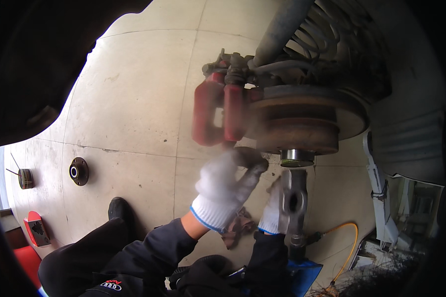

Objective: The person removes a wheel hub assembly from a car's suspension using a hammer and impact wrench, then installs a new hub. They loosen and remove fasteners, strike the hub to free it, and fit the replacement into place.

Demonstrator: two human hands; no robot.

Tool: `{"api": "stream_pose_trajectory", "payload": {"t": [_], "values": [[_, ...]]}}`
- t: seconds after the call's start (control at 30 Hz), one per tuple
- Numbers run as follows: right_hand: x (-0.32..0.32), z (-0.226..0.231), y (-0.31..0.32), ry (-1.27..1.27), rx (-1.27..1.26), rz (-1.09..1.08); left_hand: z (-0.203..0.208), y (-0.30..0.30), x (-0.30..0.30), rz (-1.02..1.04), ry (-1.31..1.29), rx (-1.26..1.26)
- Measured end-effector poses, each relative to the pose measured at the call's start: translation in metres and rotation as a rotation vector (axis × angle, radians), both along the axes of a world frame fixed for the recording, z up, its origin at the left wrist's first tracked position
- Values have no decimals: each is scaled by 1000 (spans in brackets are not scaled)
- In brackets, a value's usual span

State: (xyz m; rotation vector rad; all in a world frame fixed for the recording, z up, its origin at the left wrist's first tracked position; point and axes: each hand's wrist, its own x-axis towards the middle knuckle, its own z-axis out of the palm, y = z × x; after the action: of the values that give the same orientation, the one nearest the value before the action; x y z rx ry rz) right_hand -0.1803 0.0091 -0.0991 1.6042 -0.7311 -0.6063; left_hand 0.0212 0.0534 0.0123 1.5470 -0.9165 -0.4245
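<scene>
My left hand (222,184), in a white work glove with dark fingers, is blurred. Its fingers curve beside a shiny metal cylinder (297,157), and a gap shows between thumb and fingers. That cylinder protrudes from the underside of a rusty wheel hub and brake disc assembly (302,133). Just below it stands a steel hammer (293,198), its head turned toward me. Partly hidden behind the hammer head, my gloved right hand (271,210) is closed on it. A blurred red brake caliper (208,111) hangs left of the disc.
A shock absorber (285,29) and coil spring (314,29) rise above the disc. A flanged hub (79,172) and a can (26,178) stand on the floor to the left. Near my arms lie a rag (239,228) and a yellow hose (349,223). At right is a grey metal stand (379,198).
</scene>
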Motion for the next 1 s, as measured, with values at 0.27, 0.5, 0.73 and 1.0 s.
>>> {"api": "stream_pose_trajectory", "payload": {"t": [0.27, 0.5, 0.73, 1.0], "values": [[8, -12, 4, -533, 94, 56, 0, 3, 3, -68, 108, -69], [11, -8, 2, -719, 178, 69, -1, -2, 4, -136, 63, -37], [6, -6, 3, -812, 233, 93, -2, -5, -1, -110, 126, 1], [-4, -3, 7, -920, 310, 128, -6, 6, -2, -102, 362, 128]]}}
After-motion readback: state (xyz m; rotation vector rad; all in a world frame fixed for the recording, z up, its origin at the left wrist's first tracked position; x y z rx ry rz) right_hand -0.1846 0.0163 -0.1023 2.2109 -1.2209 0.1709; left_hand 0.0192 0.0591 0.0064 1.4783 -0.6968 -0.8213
